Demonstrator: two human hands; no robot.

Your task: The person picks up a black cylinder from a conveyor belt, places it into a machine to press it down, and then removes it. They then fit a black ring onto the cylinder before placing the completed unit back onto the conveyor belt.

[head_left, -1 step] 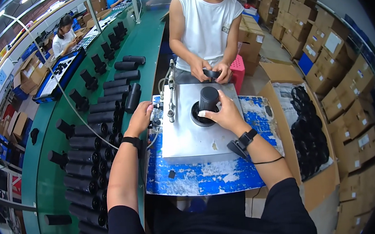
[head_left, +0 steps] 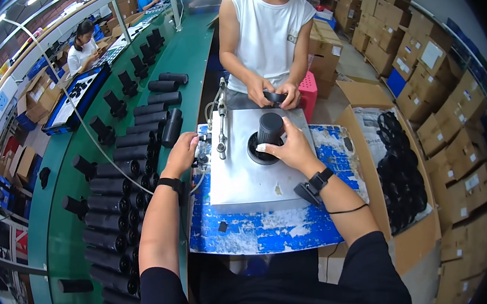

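My right hand (head_left: 294, 147) is closed around the lower part of an upright black ribbed cylinder (head_left: 270, 127). Its thumb lies across the front, and the other fingers are partly hidden behind. The cylinder stands in a round black ring (head_left: 263, 157) on a silver metal box (head_left: 240, 181). At the box's left edge, my left hand (head_left: 182, 153) has its fingers curled by a small pneumatic valve (head_left: 201, 156) with hoses. What those fingers grip is mostly hidden. A metal air-cylinder rod (head_left: 221, 122) stands on the box between my hands.
The box rests on a worn blue table (head_left: 245, 234). On the left, a green bench (head_left: 57, 228) carries many black cylinders (head_left: 109, 217). A co-worker (head_left: 270, 32) opposite holds a black ring (head_left: 275, 97). An open carton (head_left: 406, 253) of black rings stands right, with stacked cartons (head_left: 463, 178) beyond.
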